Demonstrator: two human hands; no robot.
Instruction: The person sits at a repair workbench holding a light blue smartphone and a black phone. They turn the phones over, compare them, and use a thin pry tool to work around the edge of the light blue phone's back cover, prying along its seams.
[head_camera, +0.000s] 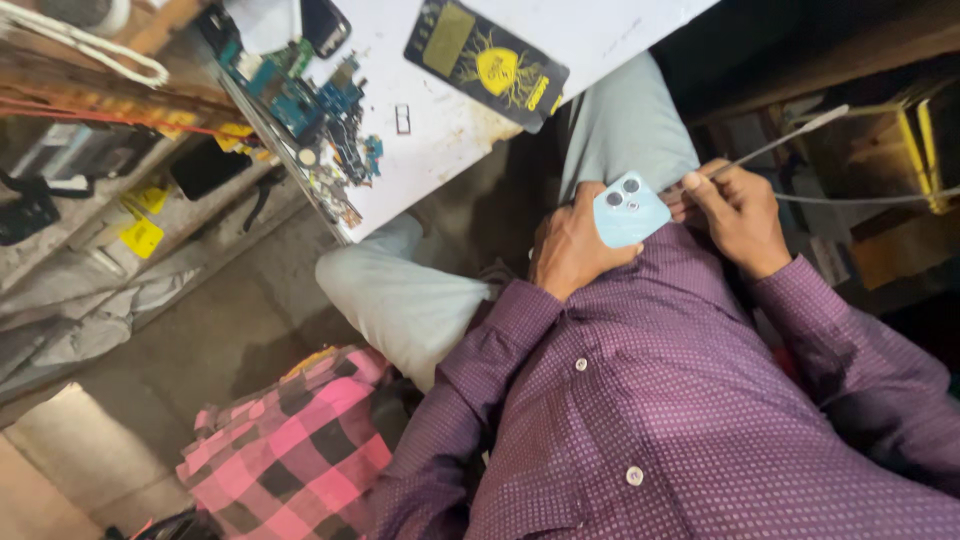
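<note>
The light-blue phone (630, 208) lies back-up against the person's purple dotted shirt (680, 400), its camera lenses facing the head camera, just above the lap. The left hand (572, 250) is wrapped around the phone's lower edge, fingers closed on it from beneath and thumb along its side, pressing it to the body. The right hand (735, 212) sits just beside the phone's right edge, its fingers pinched shut on a thin metal tool (790, 142) whose long shaft slants up and away to the right; the tool's working end meets the phone's edge, though the exact contact point is hidden by the fingertips. The two hands are close together, with only the phone between them.

Beyond the knees in grey trousers (420, 300) a white worktable (470, 120) holds a black case with a yellow design (487, 62), a dark phone (325, 25) and a heap of blue and green circuit boards (320, 110) near its corner. A pink and black checked cloth (290, 450) lies on the floor to the left of the person. Cluttered shelves (90, 170) run along the left side, with yellow tags among dark objects.
</note>
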